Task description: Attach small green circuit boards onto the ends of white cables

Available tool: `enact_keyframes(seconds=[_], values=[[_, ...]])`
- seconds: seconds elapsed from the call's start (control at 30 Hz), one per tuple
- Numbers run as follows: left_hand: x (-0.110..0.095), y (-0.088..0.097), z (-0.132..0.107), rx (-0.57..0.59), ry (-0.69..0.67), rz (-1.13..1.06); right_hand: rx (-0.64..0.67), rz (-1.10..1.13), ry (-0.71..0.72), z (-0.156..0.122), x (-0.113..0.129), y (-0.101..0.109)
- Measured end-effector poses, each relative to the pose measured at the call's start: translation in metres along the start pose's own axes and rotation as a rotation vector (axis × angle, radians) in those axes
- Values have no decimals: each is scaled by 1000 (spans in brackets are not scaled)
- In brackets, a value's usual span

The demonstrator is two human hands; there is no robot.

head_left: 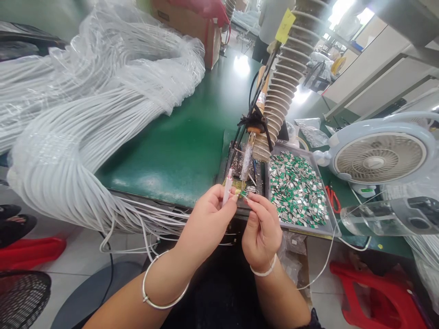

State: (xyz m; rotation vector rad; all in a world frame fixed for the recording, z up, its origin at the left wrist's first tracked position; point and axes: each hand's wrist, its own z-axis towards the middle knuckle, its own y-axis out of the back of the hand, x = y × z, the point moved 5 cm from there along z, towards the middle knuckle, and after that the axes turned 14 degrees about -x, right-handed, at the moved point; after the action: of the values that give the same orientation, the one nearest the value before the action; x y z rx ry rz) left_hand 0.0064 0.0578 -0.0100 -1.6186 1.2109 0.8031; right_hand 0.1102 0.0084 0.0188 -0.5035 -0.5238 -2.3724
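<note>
My left hand (214,212) pinches a white cable (227,189), its end pointing up with a pinkish tip. Small green and yellowish bits show at the fingertips, too small to make out. Close beside it, my right hand (262,224) has thumb and fingers closed on a thin solder wire (318,276), which trails down and loops off to the right. The soldering iron (247,155) hangs tip down just above both hands' fingertips. Behind the fingers lies a dark tray (236,160) with bits of metal.
A grey tray (334,224) holds many small green-and-silver connector boards (298,189). A fan (380,160), red scissors (332,199) and a clear bottle (373,219) stand right. A ribbed hose (284,82) rises behind the iron. Bundled white cables (68,137) cover the left side.
</note>
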Motion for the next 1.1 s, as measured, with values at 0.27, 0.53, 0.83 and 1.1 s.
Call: enact_keyframes(seconds=[0.27,0.53,0.83,1.1], values=[[2,9,0,41,-218,287,37,53,-144,-5,-6,-1],[-2,12,-5,90,-333,523,82,-57,-154,-2,-8,-5],[5,9,0,166,-187,401,77,43,-104,-6,-6,-5],[-2,9,2,88,-187,359,22,93,-212,-11,-13,-2]])
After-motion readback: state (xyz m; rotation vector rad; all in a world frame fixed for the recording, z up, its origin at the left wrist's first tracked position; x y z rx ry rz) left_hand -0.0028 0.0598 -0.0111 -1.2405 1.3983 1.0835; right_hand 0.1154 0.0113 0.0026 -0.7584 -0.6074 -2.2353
